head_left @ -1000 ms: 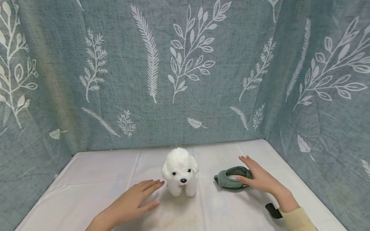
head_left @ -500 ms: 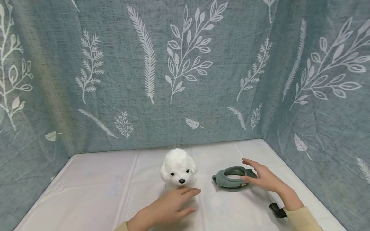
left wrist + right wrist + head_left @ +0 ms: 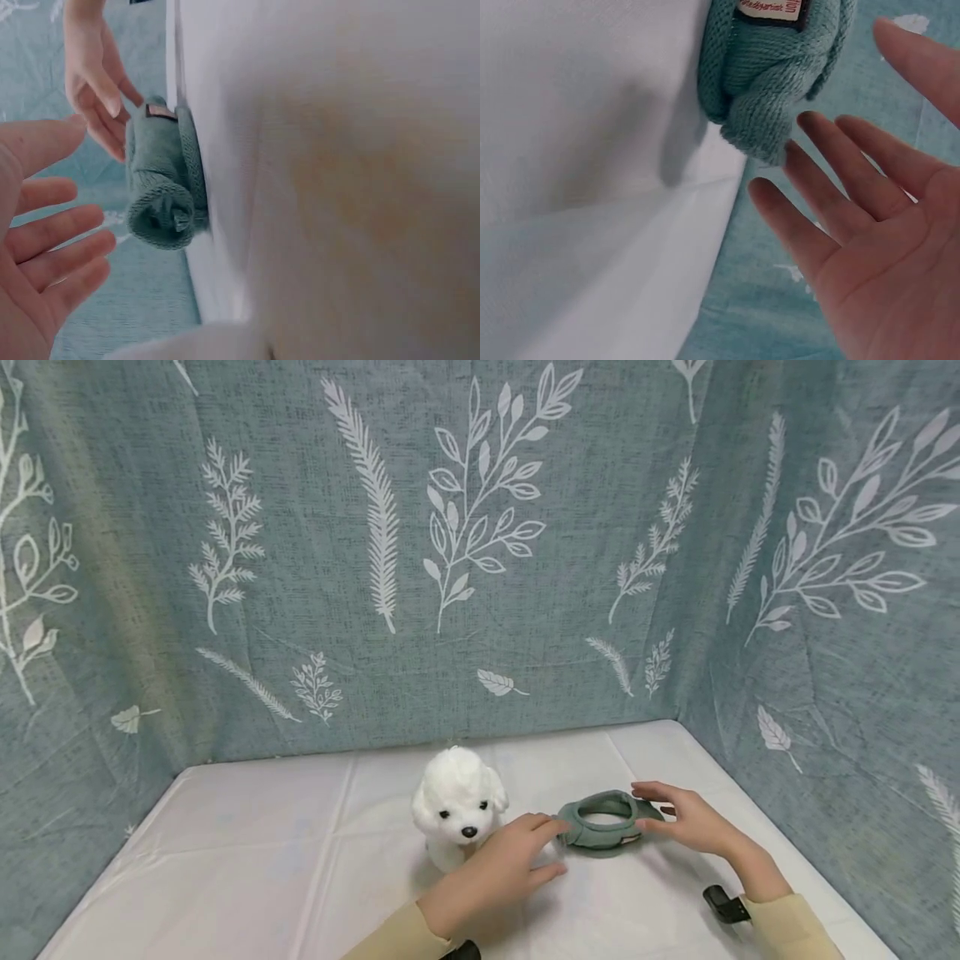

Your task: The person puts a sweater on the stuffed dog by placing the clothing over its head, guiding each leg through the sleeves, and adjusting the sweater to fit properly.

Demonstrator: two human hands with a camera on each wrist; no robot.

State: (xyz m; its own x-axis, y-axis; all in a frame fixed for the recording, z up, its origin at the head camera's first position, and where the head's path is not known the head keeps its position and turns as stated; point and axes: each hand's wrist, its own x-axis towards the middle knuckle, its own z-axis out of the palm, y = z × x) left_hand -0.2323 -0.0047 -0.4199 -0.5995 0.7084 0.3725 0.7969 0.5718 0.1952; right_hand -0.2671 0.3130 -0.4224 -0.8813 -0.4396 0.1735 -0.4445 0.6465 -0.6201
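A small green knitted sweater [image 3: 600,838] lies on the white-covered table, its neck or body opening facing up. In the left wrist view, a sleeve of the sweater [image 3: 160,214] shows its round, hollow end. My left hand [image 3: 513,856] reaches across the front of a white plush dog [image 3: 456,785], fingertips right at the sweater's left end. Those fingers are spread and relaxed. On the far side, my right hand [image 3: 693,822] is at the sweater's right end, thumb and fingers apart. In the right wrist view, my right fingers [image 3: 840,180] extend close beside the other sleeve.
The plush dog stands facing me, its lower body partly hidden by my left hand. Blue-green curtains [image 3: 337,568] with white leaf prints rise behind and beside the white tablecloth [image 3: 285,827]. A black wrist device [image 3: 724,906] shows at my right sleeve.
My left hand has swept right, from beside the plush dog across its front to the sweater's left end. My right hand has shifted slightly right and stays by the sweater.
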